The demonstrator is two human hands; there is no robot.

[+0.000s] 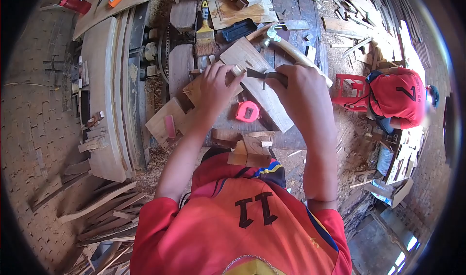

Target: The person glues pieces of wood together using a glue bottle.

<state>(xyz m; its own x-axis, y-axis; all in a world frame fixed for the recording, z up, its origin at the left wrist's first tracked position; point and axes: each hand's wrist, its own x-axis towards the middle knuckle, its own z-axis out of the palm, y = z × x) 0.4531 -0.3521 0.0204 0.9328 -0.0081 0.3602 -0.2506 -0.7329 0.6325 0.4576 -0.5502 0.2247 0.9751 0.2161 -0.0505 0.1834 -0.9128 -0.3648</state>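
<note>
My left hand (219, 85) pinches a small wooden block (238, 70) over a pale board (259, 86) on the bench. In my right hand (302, 85) is a putty knife (256, 73), its dark blade pointing left at the block. Blade tip and block are very close; whether they touch I cannot tell. Below the hands lies a pink tape measure (248, 111). A hammer (296, 52) rests beyond my right hand, its handle partly behind it. The brush (205, 35) and a black tray (239, 30) lie farther up the bench.
Wood offcuts (165, 122) lie left of my left forearm. A machine with a chain (166, 52) stands at the left. To the right, a person in a red shirt (400, 94) sits by a red plastic stool (350, 91). Scrap wood (357, 27) covers the upper right.
</note>
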